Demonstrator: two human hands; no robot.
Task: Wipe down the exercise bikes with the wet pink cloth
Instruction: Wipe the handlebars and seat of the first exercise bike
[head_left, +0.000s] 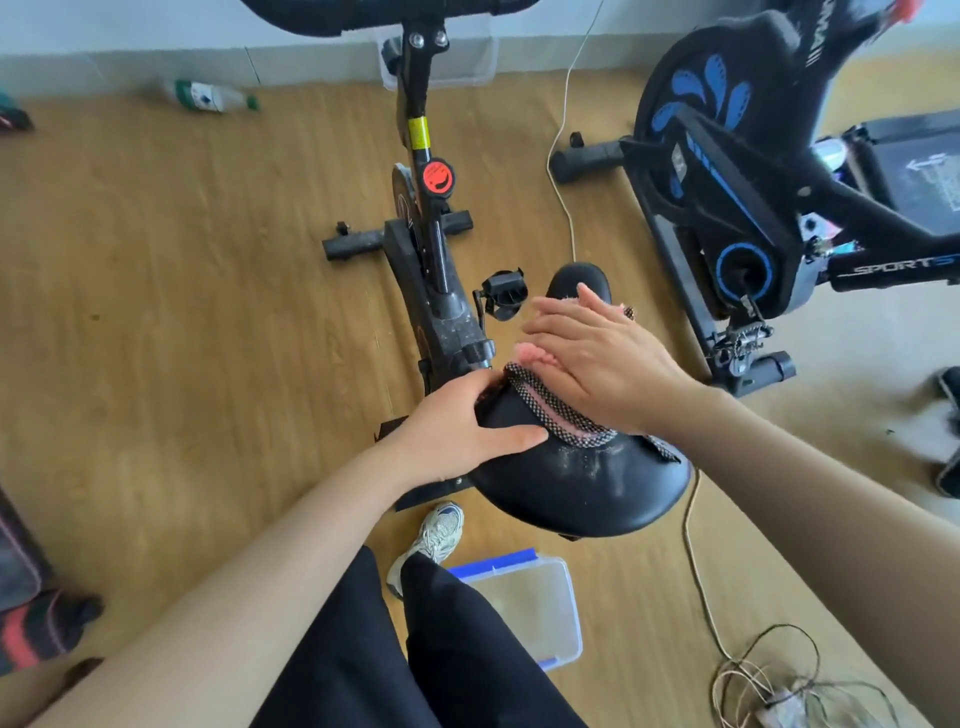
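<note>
I see 2 bikes: black bike (421, 249) centre, blue-trimmed bike (727, 171) to its R. Black bike's saddle (582, 483) is nearest me. L hand (457, 436) grips saddle's L edge, fingers curled. R hand (597, 358), fingers straight, presses pink cloth (550, 405) onto saddle top.
</note>
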